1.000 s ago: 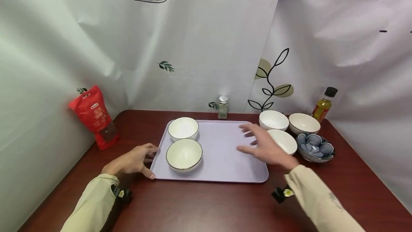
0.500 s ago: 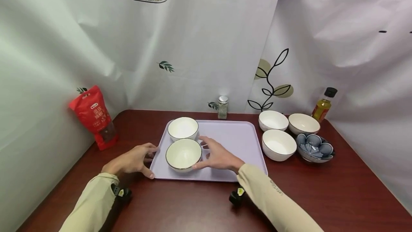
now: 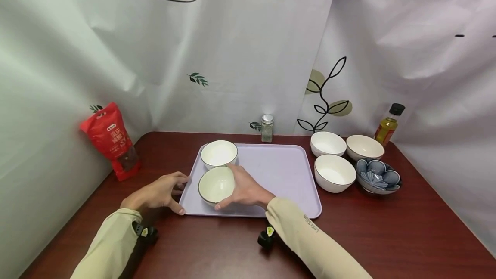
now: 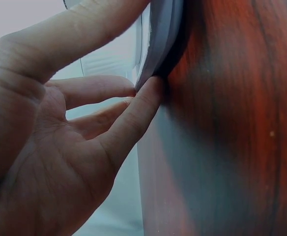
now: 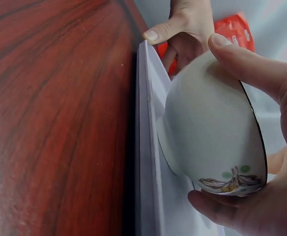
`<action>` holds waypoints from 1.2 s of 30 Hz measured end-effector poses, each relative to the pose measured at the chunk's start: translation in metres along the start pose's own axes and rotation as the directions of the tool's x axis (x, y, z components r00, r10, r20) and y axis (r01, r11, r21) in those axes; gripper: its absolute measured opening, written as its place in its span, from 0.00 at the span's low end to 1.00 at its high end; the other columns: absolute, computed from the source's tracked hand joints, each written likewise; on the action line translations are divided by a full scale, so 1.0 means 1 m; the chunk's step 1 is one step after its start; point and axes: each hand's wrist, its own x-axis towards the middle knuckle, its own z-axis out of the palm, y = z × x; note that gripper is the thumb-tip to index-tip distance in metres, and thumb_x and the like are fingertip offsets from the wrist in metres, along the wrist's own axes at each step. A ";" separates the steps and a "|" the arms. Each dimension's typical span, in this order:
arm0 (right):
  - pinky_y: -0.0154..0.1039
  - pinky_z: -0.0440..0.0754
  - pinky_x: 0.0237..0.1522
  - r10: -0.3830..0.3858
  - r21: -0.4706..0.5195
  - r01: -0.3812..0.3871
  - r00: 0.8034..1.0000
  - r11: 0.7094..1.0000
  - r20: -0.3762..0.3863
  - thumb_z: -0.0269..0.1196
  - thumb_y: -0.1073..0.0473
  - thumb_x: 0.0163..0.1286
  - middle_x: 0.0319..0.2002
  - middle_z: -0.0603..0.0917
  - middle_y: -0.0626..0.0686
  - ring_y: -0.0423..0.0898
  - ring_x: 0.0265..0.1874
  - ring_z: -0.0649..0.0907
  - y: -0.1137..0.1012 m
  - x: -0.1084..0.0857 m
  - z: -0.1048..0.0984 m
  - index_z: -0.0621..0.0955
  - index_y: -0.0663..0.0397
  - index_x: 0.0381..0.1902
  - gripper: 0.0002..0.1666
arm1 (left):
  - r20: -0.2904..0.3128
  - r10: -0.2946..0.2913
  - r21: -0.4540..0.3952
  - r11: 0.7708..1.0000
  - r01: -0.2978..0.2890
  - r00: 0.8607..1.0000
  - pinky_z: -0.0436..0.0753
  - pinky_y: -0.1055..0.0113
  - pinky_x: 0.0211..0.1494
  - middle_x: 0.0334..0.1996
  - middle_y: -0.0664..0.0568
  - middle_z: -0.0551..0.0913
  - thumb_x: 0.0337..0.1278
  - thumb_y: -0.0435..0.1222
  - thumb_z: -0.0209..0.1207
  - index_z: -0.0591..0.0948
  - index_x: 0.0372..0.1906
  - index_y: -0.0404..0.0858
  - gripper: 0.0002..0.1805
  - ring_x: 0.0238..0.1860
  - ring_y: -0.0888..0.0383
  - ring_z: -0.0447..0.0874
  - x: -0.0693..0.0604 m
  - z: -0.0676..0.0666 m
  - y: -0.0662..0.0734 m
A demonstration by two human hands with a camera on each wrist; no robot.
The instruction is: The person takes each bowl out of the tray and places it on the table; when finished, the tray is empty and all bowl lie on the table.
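My right hand (image 3: 248, 188) grips the near white bowl (image 3: 213, 186) from its right side, thumb in front and fingers behind. In the right wrist view this bowl (image 5: 210, 123) has a dark rim and a small painted motif, and it stands on the lilac tray (image 3: 277, 180). Right behind it on the tray is a second white bowl (image 3: 219, 154). At the tray's front left corner, my left hand (image 3: 159, 190) holds the edge between thumb and fingers. Up close in the left wrist view, fingertips touch the tray's rim (image 4: 160, 39).
Several white bowls (image 3: 335, 173) stand right of the tray, beside a patterned bowl (image 3: 377, 178) holding bluish pieces. An oil bottle (image 3: 389, 125) is behind them. A shaker jar (image 3: 267, 128) stands behind the tray; a red pouch (image 3: 112, 141) leans at the left wall.
My right hand has come left from over the tray's right side to the near bowl and now grips it. The left hand has stayed at the tray's corner.
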 end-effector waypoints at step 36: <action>0.54 0.76 0.68 0.080 -0.031 -0.084 0.991 0.996 -0.105 0.85 0.51 0.30 0.64 0.77 0.60 0.55 0.62 0.77 0.007 -0.032 -0.030 0.69 0.61 0.70 0.67 | -0.004 0.020 -0.003 1.000 -0.020 1.000 0.88 0.52 0.56 0.62 0.27 0.70 0.29 0.33 0.82 0.65 0.67 0.15 0.56 0.56 0.33 0.83 0.001 -0.001 0.000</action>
